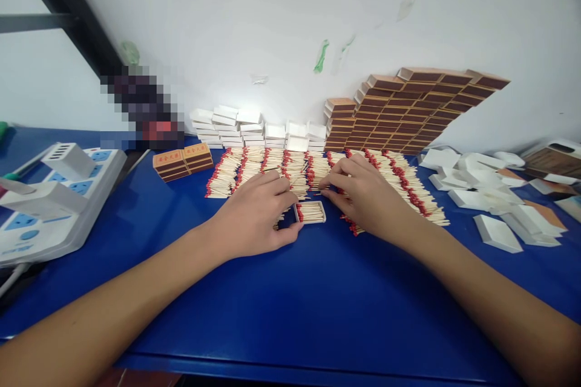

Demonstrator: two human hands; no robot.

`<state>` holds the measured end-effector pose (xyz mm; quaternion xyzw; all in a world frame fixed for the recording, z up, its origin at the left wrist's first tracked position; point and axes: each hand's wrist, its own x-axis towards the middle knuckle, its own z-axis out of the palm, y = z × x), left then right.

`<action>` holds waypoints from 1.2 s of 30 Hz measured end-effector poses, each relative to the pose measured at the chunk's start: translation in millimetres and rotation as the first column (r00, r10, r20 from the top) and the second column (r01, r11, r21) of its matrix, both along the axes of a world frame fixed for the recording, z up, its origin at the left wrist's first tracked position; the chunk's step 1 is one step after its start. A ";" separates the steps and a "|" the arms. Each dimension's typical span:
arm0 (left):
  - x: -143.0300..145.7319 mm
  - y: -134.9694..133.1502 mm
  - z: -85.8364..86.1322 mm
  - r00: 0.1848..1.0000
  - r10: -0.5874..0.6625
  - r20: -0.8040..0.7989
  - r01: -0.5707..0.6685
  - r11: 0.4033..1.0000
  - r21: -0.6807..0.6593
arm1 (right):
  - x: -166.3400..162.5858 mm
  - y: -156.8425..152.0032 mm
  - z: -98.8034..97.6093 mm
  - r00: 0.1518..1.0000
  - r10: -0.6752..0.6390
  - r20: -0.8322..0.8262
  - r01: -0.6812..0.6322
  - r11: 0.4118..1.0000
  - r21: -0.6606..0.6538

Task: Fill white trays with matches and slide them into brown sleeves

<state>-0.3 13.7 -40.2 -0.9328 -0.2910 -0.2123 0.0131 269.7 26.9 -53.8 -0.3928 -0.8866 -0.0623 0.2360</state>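
Observation:
A small white matchbox tray [311,213] with red-headed matches in it lies on the blue table. My left hand [256,214] is closed at the tray's left end, thumb at its near corner and fingers at its far one. Just behind and right of the tray, my right hand [363,193] pinches at the edge of the loose matches [297,166], thumb and forefinger close together. The matches at those fingertips are too small to make out singly. Rows of matches spread behind both hands, partly hidden by them.
Filled-looking brown matchboxes [408,112] are stacked against the wall, with white trays [240,124] piled to their left. A few labelled matchboxes [183,161] stand at left, near a white power strip [91,193]. Loose white trays [499,233] lie heaped at right.

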 end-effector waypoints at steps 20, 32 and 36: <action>-0.1 0.1 1.0 0.999 0.004 -0.032 -0.004 1.000 -0.014 | -0.6 3.2 -0.8 0.996 0.014 0.093 -0.012 1.000 -0.024; -0.4 -0.1 1.3 1.000 -0.006 -0.013 0.005 1.000 -0.018 | -2.8 5.4 -0.9 0.995 0.008 0.096 -0.008 1.000 0.002; -0.2 -0.1 1.2 1.000 -0.001 -0.016 0.001 1.000 -0.020 | -2.6 7.5 -2.0 0.991 0.001 0.132 -0.001 1.000 -0.001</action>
